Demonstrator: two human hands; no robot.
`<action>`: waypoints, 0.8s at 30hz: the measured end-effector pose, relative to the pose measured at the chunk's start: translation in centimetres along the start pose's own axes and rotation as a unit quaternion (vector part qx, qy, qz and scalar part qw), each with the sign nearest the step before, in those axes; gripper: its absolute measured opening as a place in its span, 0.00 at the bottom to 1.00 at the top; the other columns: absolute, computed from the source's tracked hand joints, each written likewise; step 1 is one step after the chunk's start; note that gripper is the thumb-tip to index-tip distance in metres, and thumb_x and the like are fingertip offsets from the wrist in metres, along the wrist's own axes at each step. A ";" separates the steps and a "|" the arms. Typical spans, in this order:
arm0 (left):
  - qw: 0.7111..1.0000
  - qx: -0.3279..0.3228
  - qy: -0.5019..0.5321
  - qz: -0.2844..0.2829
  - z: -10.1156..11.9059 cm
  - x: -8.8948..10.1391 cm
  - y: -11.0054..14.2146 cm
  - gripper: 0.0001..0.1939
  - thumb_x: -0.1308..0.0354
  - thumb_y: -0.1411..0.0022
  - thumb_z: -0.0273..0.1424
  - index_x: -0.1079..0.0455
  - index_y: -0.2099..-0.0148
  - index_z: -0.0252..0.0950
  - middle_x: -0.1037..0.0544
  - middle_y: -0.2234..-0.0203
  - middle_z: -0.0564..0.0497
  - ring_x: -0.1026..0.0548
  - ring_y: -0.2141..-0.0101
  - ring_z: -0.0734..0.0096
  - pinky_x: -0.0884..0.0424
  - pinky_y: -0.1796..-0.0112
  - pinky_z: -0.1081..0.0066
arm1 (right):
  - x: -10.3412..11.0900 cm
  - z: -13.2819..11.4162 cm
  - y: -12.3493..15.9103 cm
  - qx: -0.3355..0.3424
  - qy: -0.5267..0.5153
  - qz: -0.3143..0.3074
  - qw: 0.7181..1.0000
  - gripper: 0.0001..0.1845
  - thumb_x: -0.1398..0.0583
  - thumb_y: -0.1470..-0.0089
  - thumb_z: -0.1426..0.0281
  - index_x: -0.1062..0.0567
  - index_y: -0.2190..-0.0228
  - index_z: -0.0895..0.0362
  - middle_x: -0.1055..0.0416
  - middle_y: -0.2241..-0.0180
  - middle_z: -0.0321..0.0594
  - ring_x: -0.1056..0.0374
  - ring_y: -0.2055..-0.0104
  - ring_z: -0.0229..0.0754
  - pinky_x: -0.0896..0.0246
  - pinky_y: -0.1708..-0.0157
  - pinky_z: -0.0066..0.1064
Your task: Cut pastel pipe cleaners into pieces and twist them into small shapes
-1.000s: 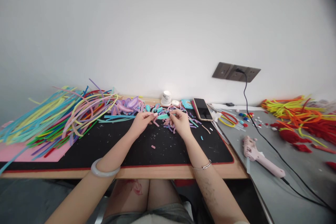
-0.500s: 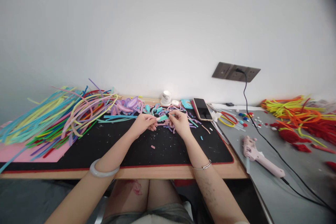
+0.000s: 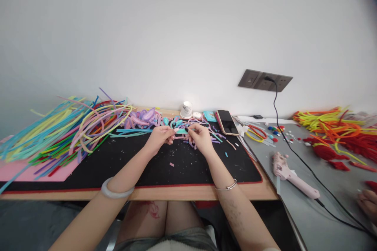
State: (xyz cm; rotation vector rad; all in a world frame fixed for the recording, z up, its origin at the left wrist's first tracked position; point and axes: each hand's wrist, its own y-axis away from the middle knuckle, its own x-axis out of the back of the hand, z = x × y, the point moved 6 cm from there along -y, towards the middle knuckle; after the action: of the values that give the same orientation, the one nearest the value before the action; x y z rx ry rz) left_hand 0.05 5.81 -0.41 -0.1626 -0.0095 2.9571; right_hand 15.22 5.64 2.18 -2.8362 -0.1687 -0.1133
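A short turquoise pipe cleaner piece (image 3: 181,131) is stretched level between my two hands, above the black mat (image 3: 141,170). My left hand (image 3: 160,139) pinches its left end between thumb and fingers. At the other end, my right hand (image 3: 202,139) is closed on it in the same way. Just behind the hands lie cut pink, purple and blue pipe cleaner pieces (image 3: 216,137), along with purple looped shapes (image 3: 147,117). A small pink scrap (image 3: 171,164) rests on the mat in front of them.
Long colourful pipe cleaners (image 3: 67,133) are heaped at the left. A cup (image 3: 186,109) and a phone (image 3: 227,122) stand at the back. On the grey table at right are scissors (image 3: 255,132), a corded pink glue gun (image 3: 294,180), red-orange bundles (image 3: 332,125) and another person's hand (image 3: 368,203).
The turquoise piece has gone from slightly tilted to nearly level, as my left hand rose a little. Another person's hand has come in at the right edge.
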 end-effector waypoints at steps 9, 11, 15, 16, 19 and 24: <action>1.000 0.014 0.017 -0.011 -0.3 -0.1 0.1 0.15 0.40 0.52 0.38 0.32 0.78 0.29 0.30 0.85 0.52 0.35 0.85 0.82 0.38 0.82 0.80 | -0.1 0.0 0.0 -0.005 -0.039 -0.010 0.999 0.07 0.42 0.55 0.68 0.32 0.77 0.59 0.36 0.85 0.32 0.42 0.86 0.30 0.47 0.86 0.22; 0.999 0.013 0.031 -0.010 -0.2 -0.1 0.0 0.14 0.40 0.52 0.37 0.32 0.77 0.29 0.30 0.84 0.52 0.34 0.84 0.81 0.38 0.81 0.80 | -0.2 0.3 -0.1 -0.017 -0.064 -0.013 0.998 0.09 0.42 0.55 0.66 0.31 0.72 0.59 0.36 0.84 0.31 0.42 0.86 0.30 0.47 0.86 0.22; 0.997 0.001 0.068 0.019 0.1 0.3 -0.1 0.13 0.38 0.53 0.36 0.31 0.76 0.30 0.30 0.84 0.53 0.34 0.83 0.82 0.37 0.81 0.81 | -0.2 0.9 -0.2 -0.038 -0.065 0.000 0.997 0.20 0.39 0.59 0.65 0.33 0.62 0.57 0.35 0.80 0.31 0.42 0.84 0.31 0.50 0.87 0.21; 0.997 0.000 0.074 0.024 0.1 0.4 -0.1 0.13 0.38 0.53 0.36 0.31 0.76 0.30 0.30 0.84 0.53 0.34 0.83 0.82 0.37 0.81 0.81 | -0.2 0.9 -0.2 -0.035 -0.048 -0.005 0.998 0.21 0.38 0.60 0.66 0.33 0.62 0.57 0.35 0.79 0.32 0.41 0.82 0.31 0.49 0.86 0.21; 0.997 0.003 0.074 0.012 0.2 0.2 0.0 0.13 0.39 0.53 0.36 0.31 0.76 0.30 0.30 0.84 0.53 0.33 0.83 0.82 0.36 0.80 0.81 | -0.8 1.0 0.0 -0.027 -0.004 -0.047 0.999 0.17 0.37 0.61 0.67 0.29 0.65 0.58 0.34 0.78 0.33 0.41 0.79 0.31 0.48 0.84 0.20; 0.998 0.007 0.057 -0.003 0.0 -0.2 0.1 0.13 0.39 0.52 0.37 0.31 0.75 0.29 0.28 0.82 0.51 0.32 0.82 0.80 0.35 0.80 0.80 | -1.5 1.2 0.5 -0.057 0.002 -0.088 0.994 0.07 0.40 0.58 0.67 0.27 0.74 0.59 0.36 0.84 0.31 0.49 0.86 0.28 0.55 0.89 0.20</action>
State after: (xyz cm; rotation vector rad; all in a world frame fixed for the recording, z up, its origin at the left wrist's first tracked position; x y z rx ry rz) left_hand 0.21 5.63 -0.42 -0.3274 0.0248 2.9375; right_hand 13.85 5.37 0.76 -2.9304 -0.4249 -0.1718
